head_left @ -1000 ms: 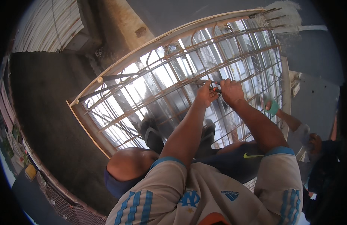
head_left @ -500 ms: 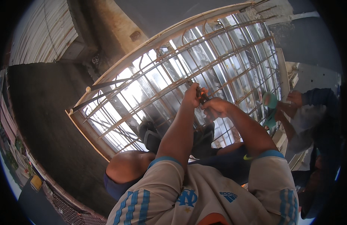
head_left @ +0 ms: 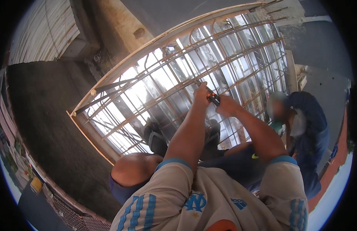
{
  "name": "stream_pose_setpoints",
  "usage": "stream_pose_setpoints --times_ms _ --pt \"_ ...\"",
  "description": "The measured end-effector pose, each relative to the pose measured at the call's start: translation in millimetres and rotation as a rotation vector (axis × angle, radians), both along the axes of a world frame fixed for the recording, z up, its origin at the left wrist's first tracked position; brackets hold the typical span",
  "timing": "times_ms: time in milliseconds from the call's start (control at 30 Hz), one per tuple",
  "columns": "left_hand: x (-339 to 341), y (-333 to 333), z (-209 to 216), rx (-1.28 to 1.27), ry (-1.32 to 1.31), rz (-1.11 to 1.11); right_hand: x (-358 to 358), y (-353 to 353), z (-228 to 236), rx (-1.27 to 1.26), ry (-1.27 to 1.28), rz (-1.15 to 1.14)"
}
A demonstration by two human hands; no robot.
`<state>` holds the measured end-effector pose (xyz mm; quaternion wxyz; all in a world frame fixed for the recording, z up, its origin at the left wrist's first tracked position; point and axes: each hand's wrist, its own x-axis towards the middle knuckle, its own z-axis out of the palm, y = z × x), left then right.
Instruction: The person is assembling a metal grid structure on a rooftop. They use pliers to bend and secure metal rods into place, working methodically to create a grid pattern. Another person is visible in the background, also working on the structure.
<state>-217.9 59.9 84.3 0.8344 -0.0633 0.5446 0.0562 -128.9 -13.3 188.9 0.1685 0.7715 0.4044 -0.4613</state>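
Both of my hands are closed around a black-and-orange hand tool (head_left: 213, 98), whose exact kind I cannot make out. My left hand (head_left: 200, 94) grips it nearer its metal end, which reaches a rusty reinforcing bar (head_left: 178, 85) of the steel grid. Farther down the handle, my right hand (head_left: 227, 106) is wrapped round the tool's other end. Whether the tip touches the bar or a wire is too small to see. Under the grid lies shiny corrugated metal sheeting (head_left: 157, 79), framed by a wooden edge board (head_left: 120, 69).
Close below my arms a person (head_left: 134, 169) in dark clothing bends over. Another person (head_left: 307, 127) in dark blue leans in at the right of the grid. Dark shoes (head_left: 155, 138) stand among the bars. A dark concrete surface (head_left: 43, 111) lies left of the frame.
My right hand has shifted slightly and the tool's handle shows more plainly. The person at the right has leaned in, head over the grid's edge. My left hand has moved slightly right.
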Motion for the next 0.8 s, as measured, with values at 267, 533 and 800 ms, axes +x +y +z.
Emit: stream_pose_setpoints --times_ms 267,533,800 --pt "-1.6 -16.3 -5.2 0.069 -0.143 0.132 6.7 -9.9 6.1 -0.266 0.925 -1.076" --pt "26.5 -11.7 -0.9 0.136 0.262 -0.028 -32.7 -4.3 17.0 0.178 -0.582 0.255" --pt "-21.6 0.5 1.7 -0.032 -0.086 -0.101 12.8 -14.0 13.8 -0.154 0.408 -0.444"
